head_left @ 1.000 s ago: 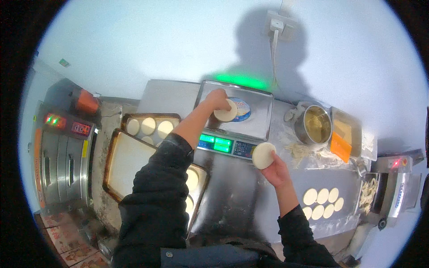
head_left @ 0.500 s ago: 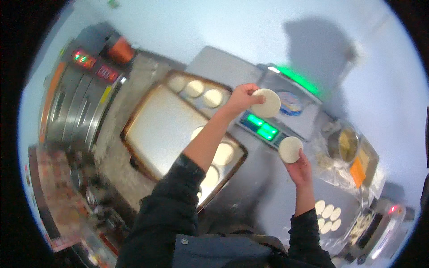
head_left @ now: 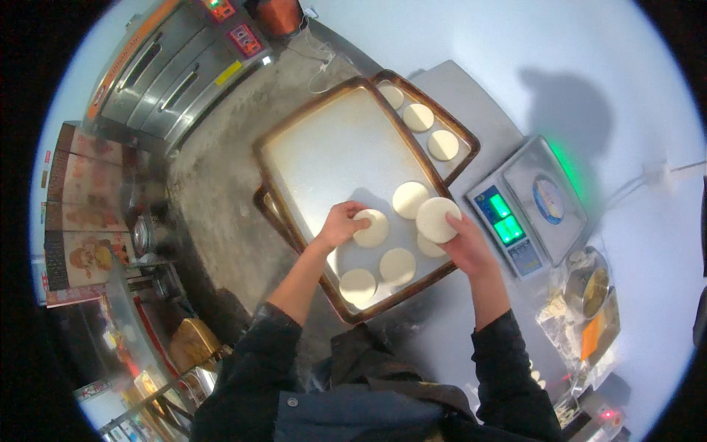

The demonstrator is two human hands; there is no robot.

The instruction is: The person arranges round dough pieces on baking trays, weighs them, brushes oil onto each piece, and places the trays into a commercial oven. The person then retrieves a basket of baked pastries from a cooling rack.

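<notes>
My left hand (head_left: 342, 225) is over the near baking tray (head_left: 317, 147), its thumb on top of a flat round dough disc (head_left: 373, 230) gripped by the edge. Whether that disc touches the tray I cannot tell. In my right hand (head_left: 471, 247), a second dough disc (head_left: 435, 220) is pinched above the tray's right side, partly covering another disc (head_left: 428, 246) beneath. Other pale discs lie on the tray around my hands, one (head_left: 409, 199) beyond them, one (head_left: 398, 267) between them and one (head_left: 358, 286) at the near corner.
Partly under the near tray, another baking tray (head_left: 471, 140) holds several discs. A digital scale (head_left: 523, 214) stands to the right, with a metal bowl (head_left: 591, 291) and an orange scraper (head_left: 591, 335) closer to me. A steel oven (head_left: 166, 81) stands at far left.
Both hands, each with a dough disc, have moved from beside the scale leftward to above the near tray. My view has turned, bringing the tray to the middle.
</notes>
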